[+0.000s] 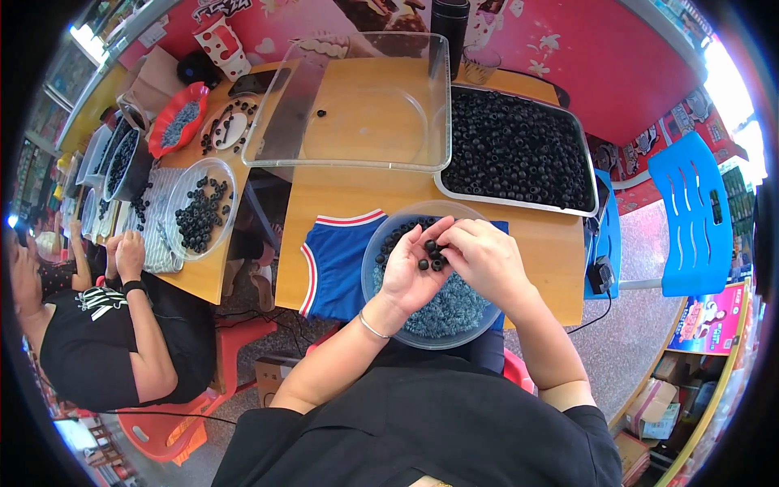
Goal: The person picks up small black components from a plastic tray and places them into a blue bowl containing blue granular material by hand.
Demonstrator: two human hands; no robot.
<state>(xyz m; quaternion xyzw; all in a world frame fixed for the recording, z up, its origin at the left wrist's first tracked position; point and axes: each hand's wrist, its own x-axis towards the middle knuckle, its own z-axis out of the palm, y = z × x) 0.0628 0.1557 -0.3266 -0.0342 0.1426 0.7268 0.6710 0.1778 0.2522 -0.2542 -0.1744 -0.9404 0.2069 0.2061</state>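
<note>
Several round beads (436, 265) (perhaps plastic), left hand (406, 272)

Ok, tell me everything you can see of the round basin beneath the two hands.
The basin is wide, round and clear, apparently plastic, with a thin rim. It sits open side up, overlapping the blue cloth, its near side reaching past the front edge of the table. Inside, black beads lie toward the far side, pale blue translucent pieces nearer. Whether either hand touches it is unclear.
</note>
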